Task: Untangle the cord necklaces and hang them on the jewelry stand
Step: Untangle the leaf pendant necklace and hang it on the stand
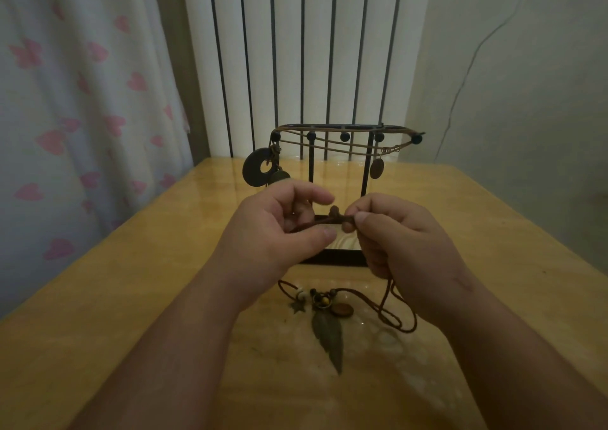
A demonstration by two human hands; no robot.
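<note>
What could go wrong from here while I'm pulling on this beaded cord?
Pulling the cord taut between left hand and right hand may tighten the tangle. The feather pendant lies on the table; lifting the cord could drag it. Both hands work right before the jewelry stand and might knock it.

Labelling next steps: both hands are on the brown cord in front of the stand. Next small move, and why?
Probably draw the hands apart to work the beads loose. The left hand and right hand both pinch the cord with the beads between them. Its slack lies looped on the table by the leaf pendant, not yet hung on the stand.
</note>
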